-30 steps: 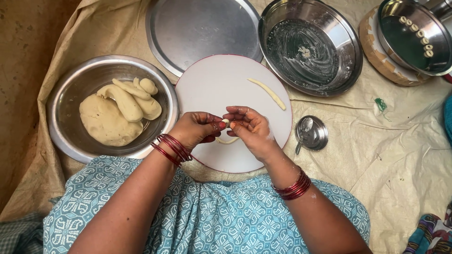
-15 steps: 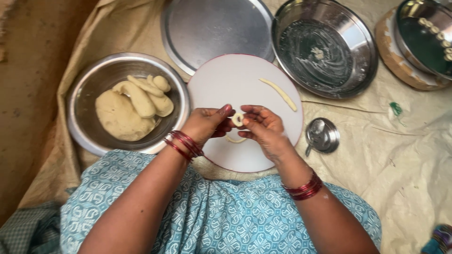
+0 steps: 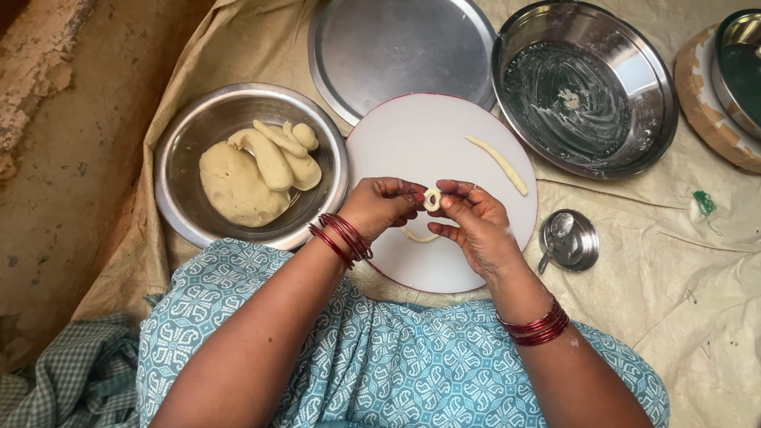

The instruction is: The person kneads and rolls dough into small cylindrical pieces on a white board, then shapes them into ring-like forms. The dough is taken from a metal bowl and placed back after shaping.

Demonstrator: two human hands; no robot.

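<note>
Both hands meet over the round white board (image 3: 420,135). My left hand (image 3: 380,208) and my right hand (image 3: 472,223) pinch a small pale dough ring (image 3: 432,199) between their fingertips. Under the hands a thin curved strip of dough (image 3: 418,237) lies on the board. A longer rolled dough stick (image 3: 498,164) lies on the board's right side. To the left, a steel bowl (image 3: 184,150) holds a lump of dough (image 3: 238,186) and several rolled pieces (image 3: 281,150). Red bangles circle both wrists.
A flat steel plate (image 3: 396,47) lies beyond the board. A greasy steel bowl (image 3: 587,87) stands at upper right, a small steel cup with a spoon (image 3: 567,240) to the right, another vessel (image 3: 737,63) at the far right edge. Everything rests on a tan sheet (image 3: 674,261); bare earth floor lies left.
The dough between my fingertips has been closed into a small ring. The view has shifted, so everything sits further right in the picture.
</note>
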